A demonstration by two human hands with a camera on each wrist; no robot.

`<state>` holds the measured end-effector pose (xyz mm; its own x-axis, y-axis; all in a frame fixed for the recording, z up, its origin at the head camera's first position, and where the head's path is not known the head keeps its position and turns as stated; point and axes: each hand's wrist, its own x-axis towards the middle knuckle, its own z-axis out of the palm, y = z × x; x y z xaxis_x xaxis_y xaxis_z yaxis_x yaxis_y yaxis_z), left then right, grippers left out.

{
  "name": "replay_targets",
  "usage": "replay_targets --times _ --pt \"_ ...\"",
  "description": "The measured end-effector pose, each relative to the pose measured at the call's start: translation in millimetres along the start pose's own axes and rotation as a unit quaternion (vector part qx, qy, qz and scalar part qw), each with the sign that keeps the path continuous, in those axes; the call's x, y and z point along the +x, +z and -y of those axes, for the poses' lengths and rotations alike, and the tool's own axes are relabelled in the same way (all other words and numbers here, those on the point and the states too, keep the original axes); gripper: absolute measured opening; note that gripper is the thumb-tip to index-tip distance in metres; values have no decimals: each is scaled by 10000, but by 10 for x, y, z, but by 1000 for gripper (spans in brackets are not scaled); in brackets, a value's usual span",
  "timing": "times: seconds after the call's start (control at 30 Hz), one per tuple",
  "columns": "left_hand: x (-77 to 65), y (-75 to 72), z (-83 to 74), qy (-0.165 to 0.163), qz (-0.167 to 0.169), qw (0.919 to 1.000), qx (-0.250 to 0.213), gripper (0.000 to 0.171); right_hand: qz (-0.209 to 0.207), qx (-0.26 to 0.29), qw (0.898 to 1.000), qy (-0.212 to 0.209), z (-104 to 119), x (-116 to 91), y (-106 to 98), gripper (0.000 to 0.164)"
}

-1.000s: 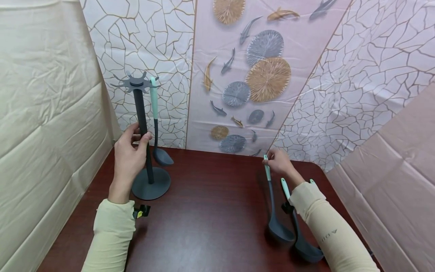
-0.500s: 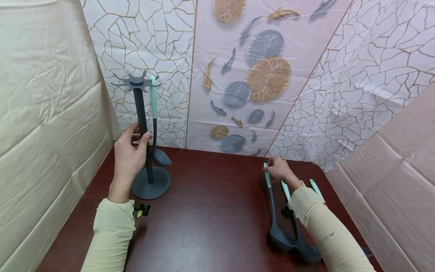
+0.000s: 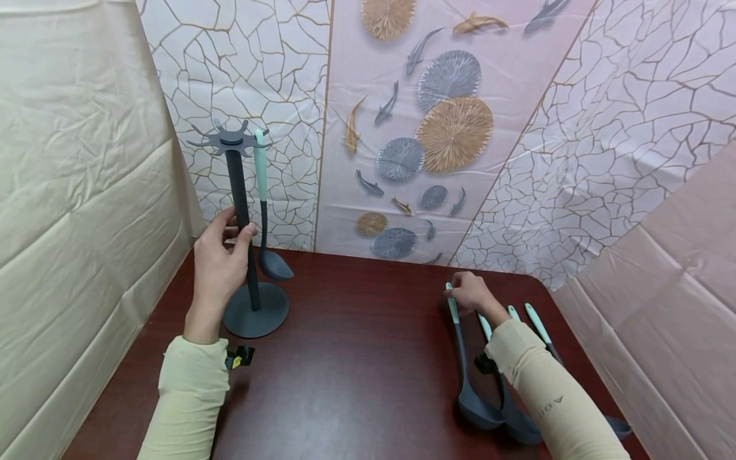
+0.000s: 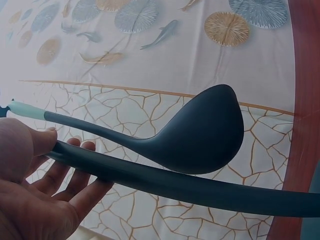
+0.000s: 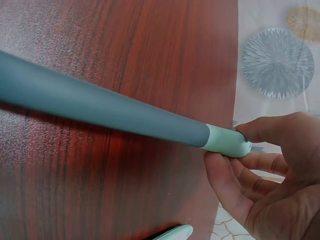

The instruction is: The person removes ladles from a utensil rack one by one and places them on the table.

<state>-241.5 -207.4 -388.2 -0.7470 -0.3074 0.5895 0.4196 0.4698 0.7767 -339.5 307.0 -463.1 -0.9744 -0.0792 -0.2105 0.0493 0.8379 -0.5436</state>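
Note:
On the left, my left hand [image 3: 221, 262] holds the post of a dark utensil stand [image 3: 237, 185], thumb and fingers about it. A ladle [image 3: 276, 265] with a mint-green handle hangs from one hook of the stand, its bowl just beside the post; the left wrist view shows this hanging ladle [image 4: 210, 135] up close. At the right, my right hand [image 3: 471, 294] pinches the mint-green handle end of another ladle [image 3: 462, 348]. In the right wrist view, thumb and fingers grip that handle [image 5: 225, 141]. The dark bowl of this ladle is low, near the table.
Right of the held ladle lie more mint-handled utensils: one with a dark bowl [image 3: 522, 427], partly under my sleeve, and further handles [image 3: 538, 321] beside my forearm. The dark red table [image 3: 356, 358] spans between both hands. Patterned cloth [image 3: 397, 191] hangs behind it.
My right hand has come down and slightly nearer with the ladle, whose bowl has shifted toward the front. The hanging ladle swung a little. My left hand stays in place.

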Motion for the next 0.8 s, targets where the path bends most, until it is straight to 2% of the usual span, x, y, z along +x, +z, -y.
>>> replay_targets --times 0.3,0.8 --pt "0 -1 1 -10 7 10000 -22 37 131 -57 9996 223 -40 13 79 14" --pt "0 -3 -10 -85 23 10000 8 36 154 6 9994 315 -114 75 202 12"
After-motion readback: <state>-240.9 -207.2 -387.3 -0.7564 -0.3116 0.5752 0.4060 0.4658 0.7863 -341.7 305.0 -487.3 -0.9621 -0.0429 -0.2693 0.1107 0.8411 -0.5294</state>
